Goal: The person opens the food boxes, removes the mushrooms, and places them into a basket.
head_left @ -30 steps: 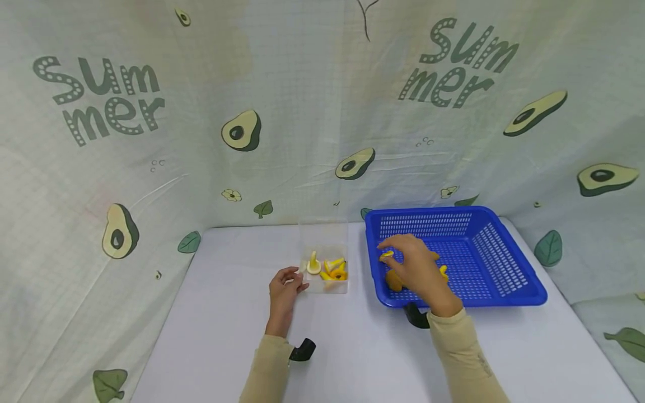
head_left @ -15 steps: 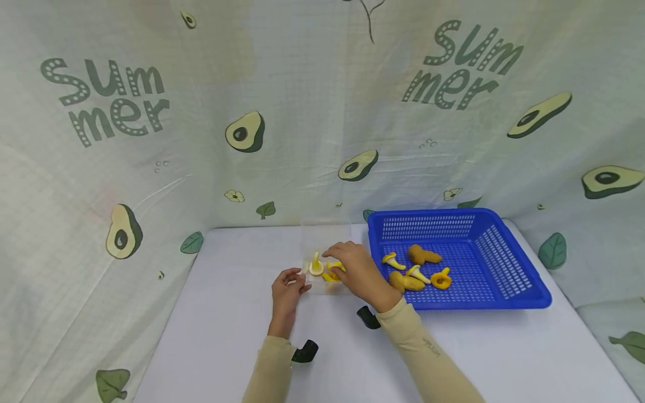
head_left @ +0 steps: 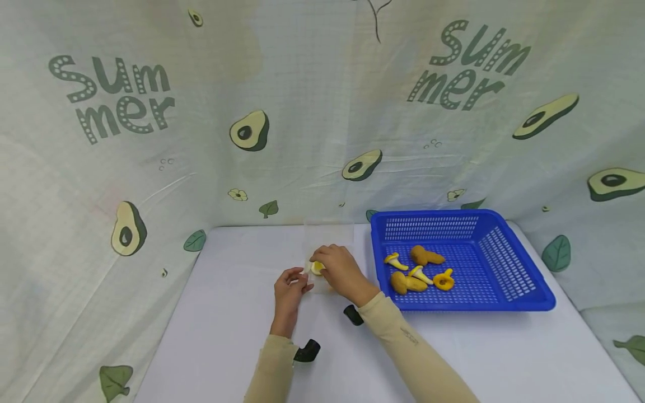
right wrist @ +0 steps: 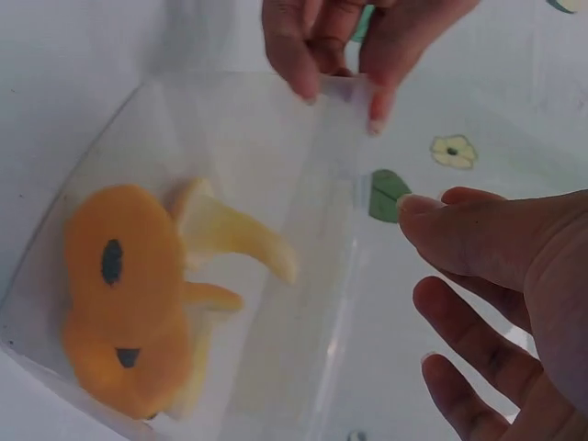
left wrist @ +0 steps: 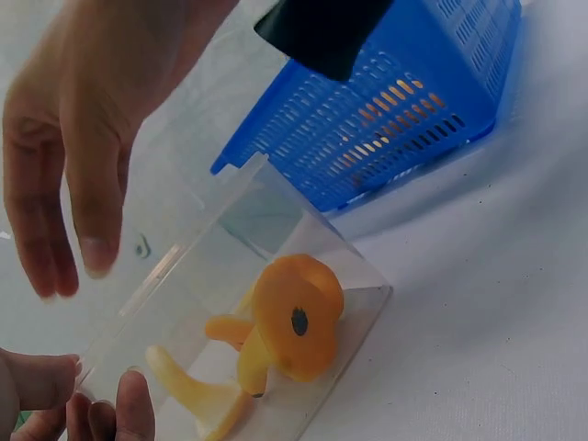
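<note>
A clear plastic box (head_left: 330,288) stands left of the basket. My left hand (head_left: 289,291) pinches its left wall between thumb and fingers. In the left wrist view, toy mushrooms lie inside: an orange one (left wrist: 299,317) with a dark spot and a pale yellow one (left wrist: 197,395). Another orange-capped mushroom (right wrist: 138,367) shows in the right wrist view, low in the box. Above the box hovers my right hand (head_left: 342,274), its fingers loosely bent and apart with nothing between them. In the head view it covers most of the box's contents.
Right of the box is a blue plastic basket (head_left: 509,291) with slotted walls. Several toy mushrooms, including a brown one (head_left: 425,256) and an orange one (head_left: 443,280), lie in its left half. A patterned curtain (head_left: 292,84) hangs behind the white table (head_left: 211,347).
My right hand has swung left from over the basket to above the clear box, uncovering the basket's mushrooms. My left hand keeps its hold on the box wall.
</note>
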Available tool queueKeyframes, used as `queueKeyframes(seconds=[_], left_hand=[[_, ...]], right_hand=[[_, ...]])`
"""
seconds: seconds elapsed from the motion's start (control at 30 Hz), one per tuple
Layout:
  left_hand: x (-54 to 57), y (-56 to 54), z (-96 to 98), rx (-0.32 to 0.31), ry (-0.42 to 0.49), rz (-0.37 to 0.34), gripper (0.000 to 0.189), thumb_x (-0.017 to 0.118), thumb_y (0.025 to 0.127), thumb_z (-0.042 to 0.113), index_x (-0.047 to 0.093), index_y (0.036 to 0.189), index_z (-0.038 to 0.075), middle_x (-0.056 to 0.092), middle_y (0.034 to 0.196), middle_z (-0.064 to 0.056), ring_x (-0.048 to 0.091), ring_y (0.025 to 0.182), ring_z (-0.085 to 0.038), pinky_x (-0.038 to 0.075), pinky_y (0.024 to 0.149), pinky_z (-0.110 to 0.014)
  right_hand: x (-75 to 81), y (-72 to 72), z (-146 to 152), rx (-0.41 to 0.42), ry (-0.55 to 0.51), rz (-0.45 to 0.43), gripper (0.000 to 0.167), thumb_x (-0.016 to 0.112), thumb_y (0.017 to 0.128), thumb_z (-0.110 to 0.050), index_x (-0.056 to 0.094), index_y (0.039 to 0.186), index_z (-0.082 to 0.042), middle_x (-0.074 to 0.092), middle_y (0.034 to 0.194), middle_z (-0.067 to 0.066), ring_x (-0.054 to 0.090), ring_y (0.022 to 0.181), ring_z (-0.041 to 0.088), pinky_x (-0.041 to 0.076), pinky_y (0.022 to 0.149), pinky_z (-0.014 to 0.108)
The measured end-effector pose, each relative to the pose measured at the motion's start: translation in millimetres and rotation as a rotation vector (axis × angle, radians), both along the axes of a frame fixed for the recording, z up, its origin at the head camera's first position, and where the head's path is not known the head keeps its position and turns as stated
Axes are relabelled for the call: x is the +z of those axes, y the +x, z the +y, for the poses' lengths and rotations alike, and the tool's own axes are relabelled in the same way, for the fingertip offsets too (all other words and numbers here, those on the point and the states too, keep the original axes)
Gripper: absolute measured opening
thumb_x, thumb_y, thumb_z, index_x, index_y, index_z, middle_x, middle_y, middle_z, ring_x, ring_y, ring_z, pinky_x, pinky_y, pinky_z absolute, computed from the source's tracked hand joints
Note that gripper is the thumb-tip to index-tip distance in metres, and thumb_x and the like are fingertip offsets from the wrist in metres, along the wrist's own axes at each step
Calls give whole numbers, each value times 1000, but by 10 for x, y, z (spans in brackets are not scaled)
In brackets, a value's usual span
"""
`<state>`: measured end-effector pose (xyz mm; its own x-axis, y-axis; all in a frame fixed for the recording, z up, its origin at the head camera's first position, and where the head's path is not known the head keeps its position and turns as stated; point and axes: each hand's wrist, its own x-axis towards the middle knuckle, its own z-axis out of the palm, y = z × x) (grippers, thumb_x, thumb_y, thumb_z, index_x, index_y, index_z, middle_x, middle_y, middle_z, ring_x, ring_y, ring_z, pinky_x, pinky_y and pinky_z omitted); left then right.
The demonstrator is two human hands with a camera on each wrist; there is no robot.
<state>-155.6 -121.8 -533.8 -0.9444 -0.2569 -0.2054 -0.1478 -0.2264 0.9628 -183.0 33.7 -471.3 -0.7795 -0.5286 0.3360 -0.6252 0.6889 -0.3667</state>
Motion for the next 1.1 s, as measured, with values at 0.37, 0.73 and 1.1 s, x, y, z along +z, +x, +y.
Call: queueKeyframes(seconds=[0.37, 0.73, 1.1], left_hand=[[-4, 3, 5, 2, -7, -1, 28, 63, 97, -13, 58, 125, -16, 57, 93, -7, 66, 87, -19, 65, 69, -23], [-7, 9, 7, -1, -8, -4, 27, 63, 98, -13, 58, 124, -15, 56, 93, -7, 66, 87, -20, 65, 69, -23], [5, 5, 6, 2, -3, -14, 28, 63, 98, -12, 57, 125, -16, 55, 93, -7, 65, 87, -20, 65, 69, -23]], right_hand=[[-148, -86, -45, -1, 82, -15, 29, 82, 87, 4, 79, 114, -5, 71, 131, 8, 67, 111, 30, 58, 93, 47], [-253, -156, -89, -27, 230, -57, 30, 72, 93, 9, 81, 116, -9, 72, 133, 6, 66, 115, 27, 57, 98, 45], [-234, -194, -106, -48, 281, -66, 29, 73, 93, 8, 81, 116, -9, 72, 130, 6, 67, 115, 28, 58, 96, 44]])
